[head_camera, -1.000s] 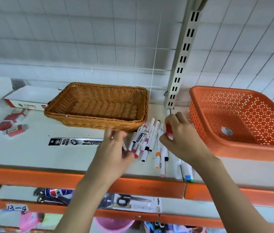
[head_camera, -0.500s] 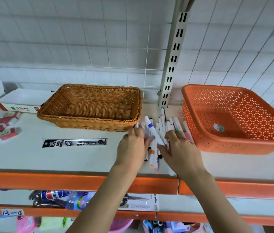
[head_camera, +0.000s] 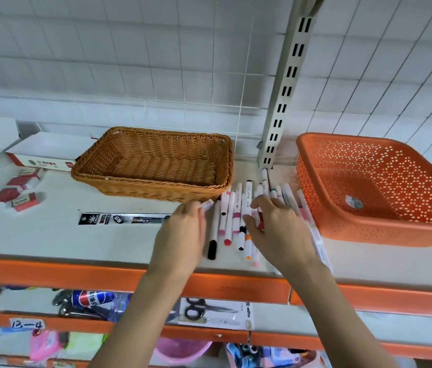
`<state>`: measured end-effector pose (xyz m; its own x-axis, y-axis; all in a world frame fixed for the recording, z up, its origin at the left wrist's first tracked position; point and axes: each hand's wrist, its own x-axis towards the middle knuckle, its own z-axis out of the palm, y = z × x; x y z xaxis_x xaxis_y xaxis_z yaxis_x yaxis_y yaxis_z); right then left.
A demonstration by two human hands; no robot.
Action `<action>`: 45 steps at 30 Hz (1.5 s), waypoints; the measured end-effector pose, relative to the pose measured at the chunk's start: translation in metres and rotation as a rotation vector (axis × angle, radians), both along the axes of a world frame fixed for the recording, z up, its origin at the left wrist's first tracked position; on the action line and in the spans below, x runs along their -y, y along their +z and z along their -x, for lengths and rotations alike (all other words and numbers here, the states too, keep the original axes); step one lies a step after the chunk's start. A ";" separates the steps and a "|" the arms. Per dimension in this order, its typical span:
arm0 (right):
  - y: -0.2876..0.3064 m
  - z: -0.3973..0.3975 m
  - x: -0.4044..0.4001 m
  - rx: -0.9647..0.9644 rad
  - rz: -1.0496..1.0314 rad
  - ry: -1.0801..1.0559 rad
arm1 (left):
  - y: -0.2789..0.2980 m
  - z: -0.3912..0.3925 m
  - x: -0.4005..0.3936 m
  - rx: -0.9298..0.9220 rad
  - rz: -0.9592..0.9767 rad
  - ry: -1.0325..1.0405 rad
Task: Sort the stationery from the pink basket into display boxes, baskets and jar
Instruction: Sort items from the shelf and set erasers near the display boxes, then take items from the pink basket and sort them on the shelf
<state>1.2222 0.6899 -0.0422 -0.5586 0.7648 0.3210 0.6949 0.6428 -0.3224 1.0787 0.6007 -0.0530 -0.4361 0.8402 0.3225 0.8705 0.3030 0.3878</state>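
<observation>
Several white markers (head_camera: 232, 221) with coloured caps lie in a loose pile on the white shelf (head_camera: 50, 235), between an empty brown wicker basket (head_camera: 153, 166) and an empty orange plastic basket (head_camera: 374, 189). My left hand (head_camera: 183, 232) is at the pile's left edge and pinches one marker with a pale purple cap. My right hand (head_camera: 278, 229) lies over the pile's right half, fingers curled down onto the markers there. Some markers are hidden under it. A pink basket (head_camera: 180, 351) shows on a lower shelf.
A black refill packet (head_camera: 124, 219) lies left of my left hand. Red and white small boxes (head_camera: 21, 192) and a white display box (head_camera: 47, 152) stand at far left. A slotted metal upright (head_camera: 283, 88) rises behind the pile. Scissors (head_camera: 209, 310) and a bottle (head_camera: 92, 298) lie below.
Both hands moved apart across the pile, and the markers now lie more spread out and more parallel. My left hand has shifted left and taken hold of a purple-capped marker.
</observation>
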 end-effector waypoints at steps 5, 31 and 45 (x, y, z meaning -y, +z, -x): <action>-0.006 0.053 0.030 0.074 0.040 0.134 | -0.002 0.061 0.041 0.051 -0.042 0.094; -0.003 0.422 0.171 0.124 0.129 0.058 | 0.007 0.448 0.220 0.234 -0.263 0.059; -0.012 0.484 0.217 -0.148 -0.057 0.148 | -0.017 0.506 0.221 -0.026 -0.074 -0.058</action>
